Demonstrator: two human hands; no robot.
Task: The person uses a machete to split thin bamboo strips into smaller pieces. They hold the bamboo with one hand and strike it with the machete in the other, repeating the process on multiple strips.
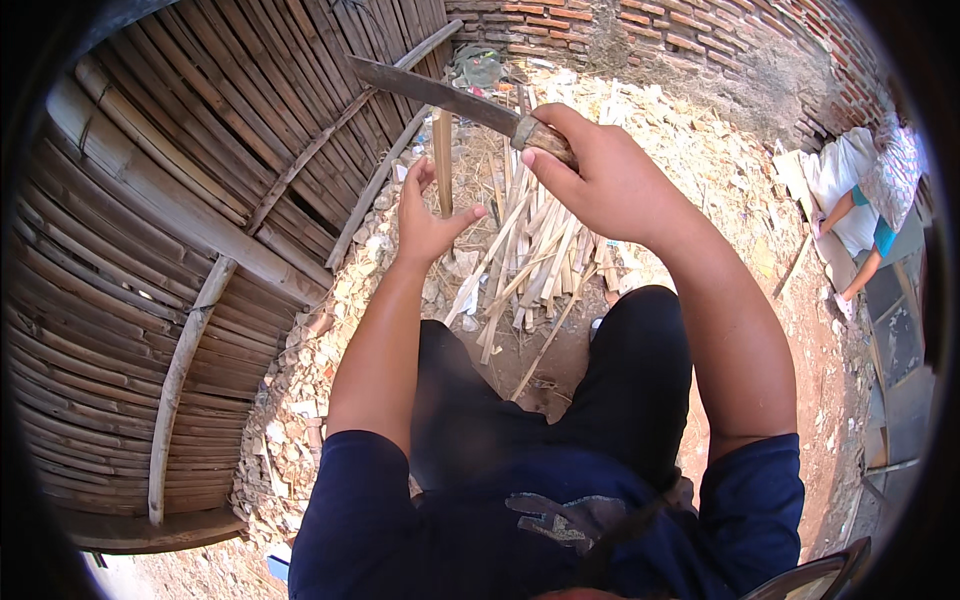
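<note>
My right hand is wrapped round the wooden handle of a machete. Its long dark blade points to the upper left and passes over the top of an upright bamboo strip. Around that strip, my left hand is open, thumb and fingers spread apart; whether the palm touches the strip I cannot tell. The strip's lower end is hidden behind this hand. Beyond my knees, many split bamboo strips lie in a loose, criss-crossed pile on the ground.
A slatted bamboo wall stands close on my left. At the back is a brick wall. Rubble covers the ground along the bamboo wall. On the far right, another person bends beside a white sack.
</note>
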